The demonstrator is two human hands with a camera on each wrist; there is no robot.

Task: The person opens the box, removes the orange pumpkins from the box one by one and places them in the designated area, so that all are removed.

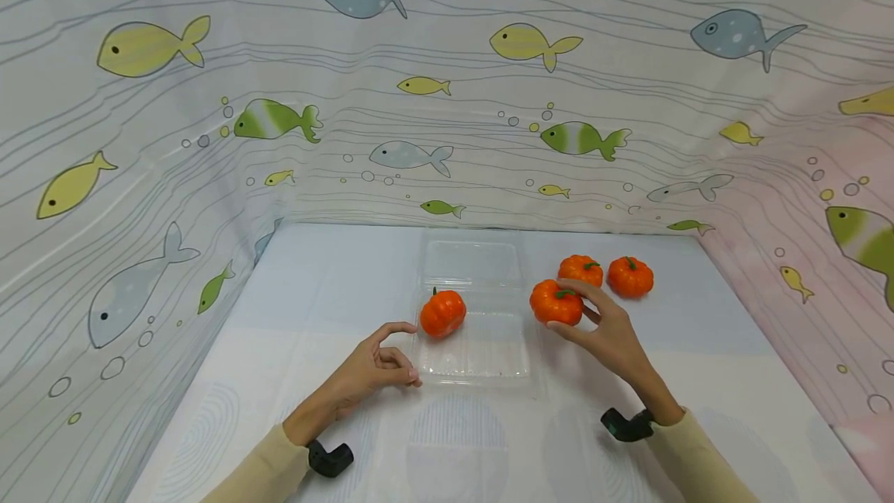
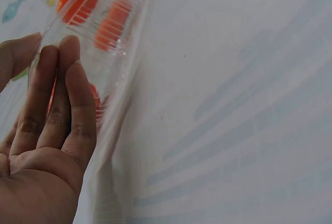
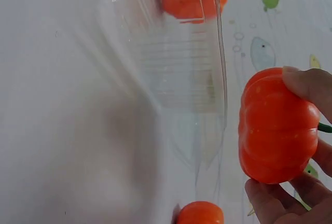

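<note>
A small orange pumpkin [image 1: 555, 303] with a green stem is in my right hand [image 1: 606, 332], held between thumb and fingers just right of a clear plastic box [image 1: 482, 371]. The right wrist view shows the same ribbed pumpkin [image 3: 277, 125] gripped from its stem side. Another pumpkin [image 1: 443, 313] sits inside the box at its back left. My left hand [image 1: 373, 367] is at the box's left edge, fingertips by the rim, thumb and forefinger apart. In the left wrist view its straight fingers [image 2: 57, 99] lie close to the clear wall; whether they touch it is hard to tell.
Two more orange pumpkins, one nearer the box [image 1: 581, 268] and one farther right [image 1: 631, 278], stand on the table at the back right. The box's open lid [image 1: 471, 261] lies flat behind its base. A fish-print curtain [image 1: 447, 115] surrounds the pale table.
</note>
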